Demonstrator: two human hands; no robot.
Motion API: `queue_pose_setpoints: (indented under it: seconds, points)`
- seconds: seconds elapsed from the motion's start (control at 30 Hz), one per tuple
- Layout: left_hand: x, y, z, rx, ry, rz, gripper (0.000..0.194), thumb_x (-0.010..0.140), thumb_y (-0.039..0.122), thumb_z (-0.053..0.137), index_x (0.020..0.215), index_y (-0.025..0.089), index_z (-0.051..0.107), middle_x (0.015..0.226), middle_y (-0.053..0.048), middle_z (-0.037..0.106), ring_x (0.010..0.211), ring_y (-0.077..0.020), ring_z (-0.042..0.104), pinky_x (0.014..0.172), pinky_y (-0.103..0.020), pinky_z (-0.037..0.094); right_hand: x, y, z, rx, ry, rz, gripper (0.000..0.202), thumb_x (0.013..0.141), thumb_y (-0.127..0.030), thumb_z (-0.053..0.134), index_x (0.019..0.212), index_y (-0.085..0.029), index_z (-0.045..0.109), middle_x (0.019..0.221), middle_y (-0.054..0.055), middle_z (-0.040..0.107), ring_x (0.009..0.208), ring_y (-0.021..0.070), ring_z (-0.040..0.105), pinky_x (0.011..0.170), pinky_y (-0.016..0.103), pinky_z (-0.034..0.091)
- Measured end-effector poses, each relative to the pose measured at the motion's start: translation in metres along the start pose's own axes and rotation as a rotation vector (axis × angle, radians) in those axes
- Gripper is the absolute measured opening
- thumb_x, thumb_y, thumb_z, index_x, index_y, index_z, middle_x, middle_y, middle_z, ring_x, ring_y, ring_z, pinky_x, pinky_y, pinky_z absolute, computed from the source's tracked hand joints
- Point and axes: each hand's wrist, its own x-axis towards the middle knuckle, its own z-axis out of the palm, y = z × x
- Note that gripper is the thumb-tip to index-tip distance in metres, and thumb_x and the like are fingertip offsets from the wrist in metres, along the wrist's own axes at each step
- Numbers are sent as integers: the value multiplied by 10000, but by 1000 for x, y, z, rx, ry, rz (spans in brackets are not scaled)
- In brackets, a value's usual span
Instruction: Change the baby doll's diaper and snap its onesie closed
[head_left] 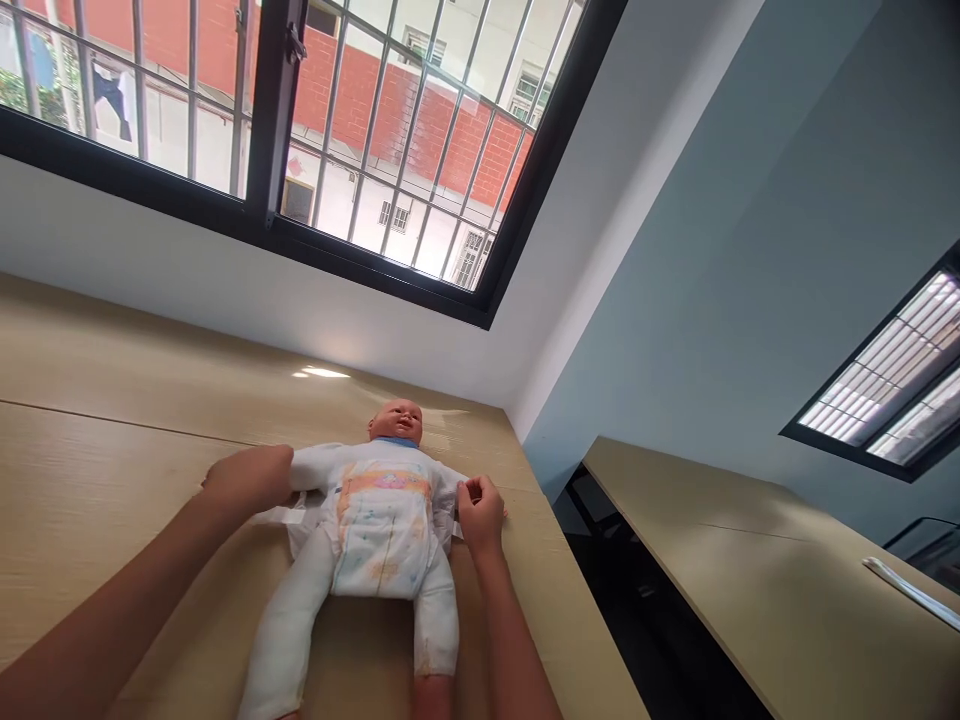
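Observation:
A baby doll (400,422) lies face up on the wooden table (112,480), its head toward the window. Its body and legs are white cloth. A printed diaper (384,525) covers its front from the belly down between the legs, with side flaps spread out under the hips. My left hand (251,478) is closed at the end of the doll's arm on the left side of the view. My right hand (481,510) is closed, fingers curled, at the end of the doll's other arm. The doll's own hands are mostly hidden by mine.
A barred window (397,130) stands behind the table above a white wall. A second wooden table (750,540) is at the right across a dark gap, with a pale strip-like object (911,593) on it. Another window (892,370) is at the far right.

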Motion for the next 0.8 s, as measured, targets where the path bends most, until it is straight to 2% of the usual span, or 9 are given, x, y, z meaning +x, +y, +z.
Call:
queue_pose_setpoints:
  seconds: [0.13, 0.23, 0.27, 0.33, 0.43, 0.5, 0.6, 0.7, 0.8]
  points:
    - [-3, 22, 4, -199, -41, 235, 227, 830, 376, 570, 971, 229, 670, 918, -44, 736, 841, -253, 669, 736, -311, 440, 10, -43, 16, 141, -275, -113, 286, 849, -419, 685, 997, -174, 709, 1066, 90, 739, 1007, 233, 675, 884, 335, 527]
    - [-3, 31, 23, -471, -89, 324, 404, 899, 540, 510, 1049, 205, 676, 984, -53, 733, 896, -245, 665, 745, -299, 476, 19, -79, 31, 48, -526, -126, 590, 745, -461, 833, 1243, -188, 672, 1221, 100, 702, 1093, 249, 650, 913, 349, 517]
    - [-3, 29, 30, -539, -96, 316, 462, 895, 592, 508, 1049, 190, 676, 983, -60, 726, 895, -247, 661, 741, -302, 485, 21, -91, 33, -18, -598, -99, 643, 696, -462, 874, 1236, -181, 668, 1170, 92, 700, 1027, 241, 651, 852, 334, 518]
    - [-1, 19, 45, -635, -110, 283, 558, 883, 672, 499, 1052, 169, 672, 953, -63, 710, 853, -241, 647, 716, -307, 493, 20, -111, 32, -122, -729, -66, 534, 647, -443, 904, 1053, -170, 691, 953, 28, 667, 845, 189, 603, 710, 284, 468]
    - [-1, 6, 58, -665, -131, 256, 628, 898, 731, 451, 1057, 162, 665, 887, -51, 686, 792, -230, 625, 687, -313, 496, 0, -138, 8, -161, -937, -161, 368, 727, -410, 835, 678, -185, 548, 662, -58, 420, 670, 115, 403, 602, 251, 319]
    - [-3, 6, 60, -618, -109, 292, 633, 918, 729, 435, 1068, 158, 663, 957, -76, 705, 883, -258, 647, 777, -344, 522, -26, -152, -17, -201, -950, -265, 417, 767, -345, 783, 596, -190, 437, 629, -61, 321, 655, 109, 333, 613, 263, 287]
    - [-12, 19, 56, -476, -80, 397, 665, 893, 714, 531, 1223, 149, 650, 1248, -151, 683, 1142, -324, 633, 997, -420, 499, -76, -166, -55, -313, -805, -454, 348, 730, -248, 776, 602, -177, 460, 740, -30, 474, 730, 123, 432, 722, 271, 353]
    - [-32, 34, 57, -256, -156, 511, 925, 719, 623, 781, 1505, 213, 519, 1577, -202, 458, 1431, -405, 457, 1149, -509, 405, -125, -167, -75, -438, -885, -419, 136, 774, -242, 683, 703, -194, 577, 735, -13, 554, 656, 132, 428, 624, 275, 310]
    - [-54, 47, 68, -24, -229, 491, 1339, 483, 389, 925, 1660, 295, 294, 1732, -219, 149, 1567, -498, 194, 1146, -582, 391, -164, -154, -74, -511, -906, -420, 79, 752, -234, 660, 820, -201, 637, 818, 11, 627, 655, 144, 465, 549, 286, 248]
